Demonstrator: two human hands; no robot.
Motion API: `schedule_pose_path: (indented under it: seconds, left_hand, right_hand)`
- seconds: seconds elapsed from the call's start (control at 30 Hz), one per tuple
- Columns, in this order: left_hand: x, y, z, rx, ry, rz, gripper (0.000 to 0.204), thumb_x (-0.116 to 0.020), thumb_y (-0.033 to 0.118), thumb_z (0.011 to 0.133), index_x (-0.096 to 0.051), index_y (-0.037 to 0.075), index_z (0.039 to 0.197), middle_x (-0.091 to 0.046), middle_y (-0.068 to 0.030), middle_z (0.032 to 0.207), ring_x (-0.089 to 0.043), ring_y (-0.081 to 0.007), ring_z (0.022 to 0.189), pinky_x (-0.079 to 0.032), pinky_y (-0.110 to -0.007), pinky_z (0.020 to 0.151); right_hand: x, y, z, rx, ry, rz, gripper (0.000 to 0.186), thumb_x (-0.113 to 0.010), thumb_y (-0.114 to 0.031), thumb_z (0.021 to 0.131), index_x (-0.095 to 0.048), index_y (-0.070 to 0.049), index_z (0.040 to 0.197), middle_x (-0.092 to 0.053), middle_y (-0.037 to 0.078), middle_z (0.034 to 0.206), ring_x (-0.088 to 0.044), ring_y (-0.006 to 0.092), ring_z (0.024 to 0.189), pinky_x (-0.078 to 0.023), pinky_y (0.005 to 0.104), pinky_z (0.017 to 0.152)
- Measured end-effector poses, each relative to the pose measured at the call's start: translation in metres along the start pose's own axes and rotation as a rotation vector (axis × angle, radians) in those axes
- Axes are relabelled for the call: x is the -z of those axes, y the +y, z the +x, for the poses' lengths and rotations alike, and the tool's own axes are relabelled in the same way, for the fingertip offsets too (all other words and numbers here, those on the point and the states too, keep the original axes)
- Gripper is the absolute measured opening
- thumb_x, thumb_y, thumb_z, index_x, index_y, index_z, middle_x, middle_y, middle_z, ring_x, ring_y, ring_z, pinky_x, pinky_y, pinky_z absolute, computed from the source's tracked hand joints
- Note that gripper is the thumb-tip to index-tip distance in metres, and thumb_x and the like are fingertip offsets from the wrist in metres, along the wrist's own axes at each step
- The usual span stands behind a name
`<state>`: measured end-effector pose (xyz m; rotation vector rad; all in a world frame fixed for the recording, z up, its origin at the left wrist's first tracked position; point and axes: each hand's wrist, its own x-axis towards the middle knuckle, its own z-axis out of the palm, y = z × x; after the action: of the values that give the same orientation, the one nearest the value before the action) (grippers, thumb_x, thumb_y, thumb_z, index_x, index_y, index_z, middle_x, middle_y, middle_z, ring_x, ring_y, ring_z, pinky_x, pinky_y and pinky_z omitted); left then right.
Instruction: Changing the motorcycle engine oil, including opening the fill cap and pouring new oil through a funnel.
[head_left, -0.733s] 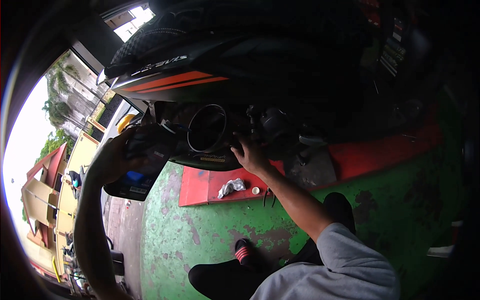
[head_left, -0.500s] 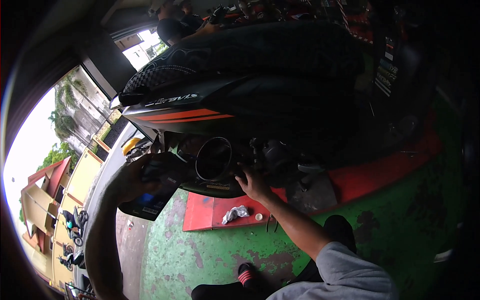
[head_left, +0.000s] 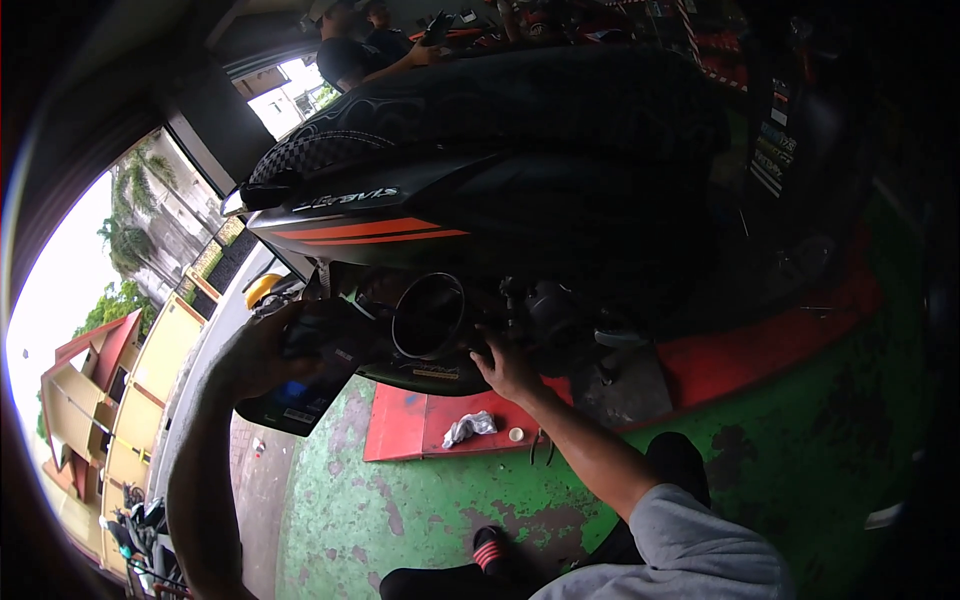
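A black scooter with orange stripes fills the upper middle. My left hand grips a black part with stickers and a blue patch, low on the scooter's left end. My right hand touches the dark assembly just right of a round black ring, its fingers apart and slightly bent. Dark mechanical parts sit beside it, mostly in shadow.
The scooter is over a red platform holding a white rag and small cup. My sandalled foot is on the green floor. Co-workers are beyond the scooter. Motorcycles stand outside at left.
The view has tilted, so the scooter and platform sit lower in the picture and the co-workers have come into sight. My hands stay on the same parts.
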<state>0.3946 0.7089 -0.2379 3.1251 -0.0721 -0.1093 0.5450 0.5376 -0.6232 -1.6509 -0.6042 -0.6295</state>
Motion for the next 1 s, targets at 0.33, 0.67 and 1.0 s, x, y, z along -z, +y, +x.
schedule_pose_path:
  seconds: [0.33, 0.67, 1.0]
  left_hand:
    - [-0.003, -0.002, -0.001, -0.028, 0.027, -0.048, 0.08, -0.082, 0.019, 0.075, -0.045, 0.008, 0.145, -0.068, -0.0138, 0.117, -0.066, -0.0251, 0.106, -0.051, -0.039, 0.095]
    - [-0.007, -0.008, 0.002, -0.067, 0.063, 0.003, 0.079, -0.083, 0.026, 0.074, -0.048, 0.01, 0.143, -0.071, -0.0137, 0.11, -0.068, -0.0258, 0.101, -0.052, -0.039, 0.091]
    - [-0.007, 0.001, 0.003, -0.063, 0.074, -0.005, 0.08, -0.084, 0.022, 0.073, -0.047, 0.007, 0.143, -0.07, -0.0154, 0.113, -0.068, -0.0271, 0.103, -0.052, -0.039, 0.093]
  right_hand:
    - [0.004, -0.006, 0.002, -0.068, -0.055, 0.069, 0.048, -0.068, -0.013, 0.092, -0.049, -0.003, 0.136, -0.061, 0.023, 0.126, -0.061, 0.0392, 0.116, -0.052, 0.0431, 0.096]
    - [0.001, 0.001, 0.001, 0.003, 0.009, -0.004, 0.049, -0.067, -0.017, 0.092, -0.051, -0.005, 0.136, -0.065, 0.022, 0.119, -0.065, 0.0378, 0.107, -0.055, 0.0425, 0.089]
    - [0.006, -0.007, 0.001, -0.057, -0.005, 0.02, 0.048, -0.067, -0.018, 0.093, -0.052, -0.007, 0.136, -0.065, 0.022, 0.113, -0.066, 0.0371, 0.102, -0.056, 0.0427, 0.083]
